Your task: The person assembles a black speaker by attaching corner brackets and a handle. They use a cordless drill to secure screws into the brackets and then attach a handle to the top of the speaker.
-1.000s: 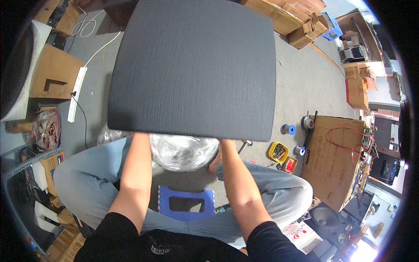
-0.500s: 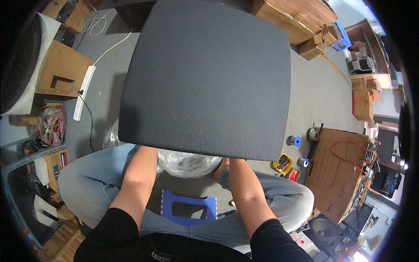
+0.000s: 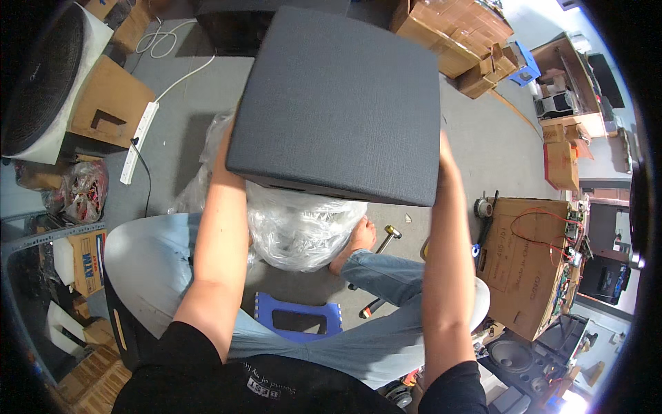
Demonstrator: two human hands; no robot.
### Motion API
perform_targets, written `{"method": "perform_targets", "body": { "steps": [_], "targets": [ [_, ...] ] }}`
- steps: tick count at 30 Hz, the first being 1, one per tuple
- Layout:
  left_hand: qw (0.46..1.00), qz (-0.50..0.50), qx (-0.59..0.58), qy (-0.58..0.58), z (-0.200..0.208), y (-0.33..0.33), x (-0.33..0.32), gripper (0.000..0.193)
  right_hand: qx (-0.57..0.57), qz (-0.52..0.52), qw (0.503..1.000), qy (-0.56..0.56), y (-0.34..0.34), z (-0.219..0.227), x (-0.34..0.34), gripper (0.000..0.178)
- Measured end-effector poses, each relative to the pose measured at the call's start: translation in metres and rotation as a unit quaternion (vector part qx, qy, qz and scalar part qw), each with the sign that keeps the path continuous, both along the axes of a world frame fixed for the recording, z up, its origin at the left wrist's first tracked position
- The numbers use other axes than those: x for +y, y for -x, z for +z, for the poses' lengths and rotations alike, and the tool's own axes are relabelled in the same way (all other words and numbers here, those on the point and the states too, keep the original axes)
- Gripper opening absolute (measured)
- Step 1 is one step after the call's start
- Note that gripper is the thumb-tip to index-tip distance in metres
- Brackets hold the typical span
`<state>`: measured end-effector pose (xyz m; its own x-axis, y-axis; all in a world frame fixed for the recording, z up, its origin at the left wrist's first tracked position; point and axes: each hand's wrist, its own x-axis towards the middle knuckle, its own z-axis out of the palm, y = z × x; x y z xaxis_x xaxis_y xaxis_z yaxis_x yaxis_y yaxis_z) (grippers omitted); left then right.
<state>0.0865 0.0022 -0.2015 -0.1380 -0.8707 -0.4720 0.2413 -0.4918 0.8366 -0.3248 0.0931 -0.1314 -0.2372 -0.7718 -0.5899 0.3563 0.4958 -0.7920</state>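
Note:
A large dark grey box with a textured skin and rounded edges, like a speaker cabinet (image 3: 338,103), is held up in front of me. My left hand (image 3: 227,148) grips its left side and my right hand (image 3: 447,155) its right side; the fingers of both are mostly hidden by the box. Under its near edge lies crumpled clear plastic wrapping (image 3: 296,234), which also spreads out to the left. A dark strip shows low on the box's near face.
A blue step stool (image 3: 265,319) stands between my legs. A hammer (image 3: 392,233) lies beside my bare foot (image 3: 362,238). Left are a white power strip (image 3: 139,141) and a large round speaker (image 3: 48,86). Right stands a cardboard box (image 3: 520,269) with circuit boards; more cartons (image 3: 448,38) are behind.
The box has tilted, shifted slightly right and looks smaller, showing more plastic below. My hands have moved from its near edge up along its sides. The hammer has come into view.

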Motion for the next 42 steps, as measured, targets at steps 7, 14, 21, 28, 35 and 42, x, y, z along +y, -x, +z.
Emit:
{"method": "perform_targets", "body": {
  "steps": [7,14,21,28,35,42],
  "targets": [
    [0.921,-0.027,-0.185,0.343,0.07,0.118,0.001,0.063,0.526,0.115,0.826,0.169,-0.029,0.178,0.046,0.077],
    [0.837,-0.017,-0.34,0.428,0.078,0.236,0.072,0.066,0.375,0.082,0.91,0.157,0.035,0.157,0.046,0.074],
    [0.893,-0.074,-0.301,0.325,-0.115,0.111,-0.025,0.062,0.301,0.011,0.952,0.056,0.091,0.124,0.092,0.078],
    [0.889,-0.289,-0.304,0.182,-0.284,0.076,0.102,0.057,0.313,0.0,0.947,0.068,0.076,0.136,0.094,0.087],
    [0.908,-0.044,-0.332,0.252,-0.311,-0.012,0.102,0.045,0.402,0.056,0.901,0.156,0.036,0.135,0.04,0.09],
    [0.993,0.006,-0.116,-0.024,-0.125,0.066,0.038,0.065,0.329,-0.045,0.941,-0.07,0.126,0.092,0.064,0.103]
  ]
}}
